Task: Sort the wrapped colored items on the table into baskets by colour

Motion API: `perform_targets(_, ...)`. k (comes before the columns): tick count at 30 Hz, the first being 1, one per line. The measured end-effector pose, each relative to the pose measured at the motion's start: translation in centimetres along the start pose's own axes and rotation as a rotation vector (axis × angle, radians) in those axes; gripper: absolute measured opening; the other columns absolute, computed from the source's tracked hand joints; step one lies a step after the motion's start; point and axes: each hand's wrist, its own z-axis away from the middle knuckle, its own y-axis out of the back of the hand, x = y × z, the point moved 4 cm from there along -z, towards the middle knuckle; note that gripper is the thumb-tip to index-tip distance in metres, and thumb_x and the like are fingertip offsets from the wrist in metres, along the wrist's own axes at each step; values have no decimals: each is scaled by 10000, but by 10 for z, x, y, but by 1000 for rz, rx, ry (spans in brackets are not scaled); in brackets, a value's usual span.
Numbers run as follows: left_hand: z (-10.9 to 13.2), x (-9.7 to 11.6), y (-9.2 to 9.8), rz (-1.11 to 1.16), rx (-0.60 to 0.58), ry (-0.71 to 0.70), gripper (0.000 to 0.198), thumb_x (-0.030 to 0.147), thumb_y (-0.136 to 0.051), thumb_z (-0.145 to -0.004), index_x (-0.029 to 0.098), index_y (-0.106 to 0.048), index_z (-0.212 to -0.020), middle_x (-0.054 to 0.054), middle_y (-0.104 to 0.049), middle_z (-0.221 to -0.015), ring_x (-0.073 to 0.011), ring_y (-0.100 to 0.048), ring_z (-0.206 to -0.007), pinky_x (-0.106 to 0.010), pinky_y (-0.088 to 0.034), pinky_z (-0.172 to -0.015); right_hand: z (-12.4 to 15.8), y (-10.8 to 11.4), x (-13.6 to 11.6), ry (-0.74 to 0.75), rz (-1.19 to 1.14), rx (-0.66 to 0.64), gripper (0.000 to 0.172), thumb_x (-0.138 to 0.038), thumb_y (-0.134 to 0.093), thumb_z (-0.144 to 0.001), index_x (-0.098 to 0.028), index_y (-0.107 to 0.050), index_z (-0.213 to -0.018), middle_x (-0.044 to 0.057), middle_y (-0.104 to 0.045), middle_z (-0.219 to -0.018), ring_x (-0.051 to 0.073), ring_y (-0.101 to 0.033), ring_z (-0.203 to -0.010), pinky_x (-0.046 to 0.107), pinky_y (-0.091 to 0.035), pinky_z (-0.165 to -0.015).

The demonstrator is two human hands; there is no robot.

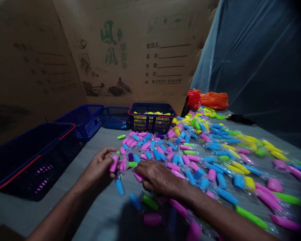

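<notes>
- Cardboard panel (137, 20), Chinese-printed, behind a grey surface (100, 204); at its foot, a blue plastic basket (150, 124) holding yellow pieces (158, 112).
- Left hand (101, 164): thumb and fingers closed on a film-wrapped pink cylinder (113, 163), at the pile's left edge.
- Right hand (157, 175): palm down over mixed-colour wrapped cylinders (221, 180); grip cannot be told.
- Step, as judged: picking out single pieces; next move calls for fingertip separation of crowded wrappers.
- Obscured: right fingertips, partly; foreground cylinders (152, 219), shadowed; near-left basket (56, 157), cut off by the frame.

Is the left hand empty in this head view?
No, the left hand holds a pink piece, which shows at the end of its curled grip.
</notes>
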Motion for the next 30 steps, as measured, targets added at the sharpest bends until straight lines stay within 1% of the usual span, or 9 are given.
perform_targets(2,-7,2,11,226,-26,77,420,234,-531,-627,181,-443,-1034,-13,-547,-726,-171,-576,-624,-240,-423,-471,2,0,0,-18,2,2,278,-84,-469,-734,-160,-555,-988,61,-548,-924,199,-487,-836,302,-344,-726)
perform_targets(4,-15,3,17,229,-32,51,393,217,-544,-602,172,-476,-986,1,-535,-702,-145,-545,-581,-210,-372,-438,3,0,-1,-37,0,5,373,-73,-470,-713,-168,-538,-1067,72,-532,-949,207,-486,-837,303,-347,-709)
perform_targets(7,-24,1,15,-153,-36,-101,241,215,-558,-613,162,-537,-847,34,-498,-592,-103,-453,-500,-200,-311,-457,3,1,-2,-96,-52,15,507,-46,-468,-677,-176,-491,-1167,88,-513,-998,215,-490,-856,301,-357,-712)
perform_targets(10,-26,-2,2,-702,-73,-218,114,211,-546,-632,173,-577,-735,6,-556,-618,-147,-515,-596,-234,-344,-546,4,2,-1,-183,-126,12,538,-19,-464,-671,-154,-476,-1191,97,-526,-1012,211,-496,-897,291,-359,-754)
perform_targets(15,-21,-2,-16,-1168,-66,-172,284,279,-536,-686,216,-598,-955,-66,-650,-825,-239,-598,-809,-286,-394,-656,4,3,-2,-205,-94,-41,338,-56,-475,-747,-147,-565,-1060,88,-587,-929,211,-503,-887,303,-334,-779)
perform_targets(19,-20,-1,-26,-1244,-88,-192,317,339,-495,-744,205,-566,-1022,-116,-651,-905,-289,-604,-859,-341,-421,-699,6,5,-6,-178,-58,-21,286,-105,-510,-787,-150,-575,-1063,92,-594,-938,225,-491,-910,324,-314,-790)
perform_targets(22,-21,-3,-31,-1255,-87,-202,342,349,-485,-762,207,-539,-1069,-122,-646,-928,-299,-604,-876,-361,-430,-720,6,5,-9,-195,-74,-8,140,-183,-491,-862,-147,-598,-945,75,-597,-872,219,-493,-871,332,-313,-785)
perform_targets(26,-23,-6,-40,-1265,-98,-232,369,351,-473,-790,219,-504,-1132,-118,-636,-956,-290,-598,-890,-364,-438,-730,5,-1,-14,-220,-91,-19,276,-386,-550,-874,-125,-589,-953,92,-590,-922,244,-483,-903,369,-314,-831)
perform_targets(30,-26,-10,-48,-1283,-100,-251,376,355,-462,-809,224,-493,-1160,-133,-594,-1022,-293,-590,-894,-378,-447,-732,0,-4,-15,-197,-146,-21,290,-370,-605,-841,-122,-583,-991,77,-585,-951,230,-488,-904,370,-300,-870)
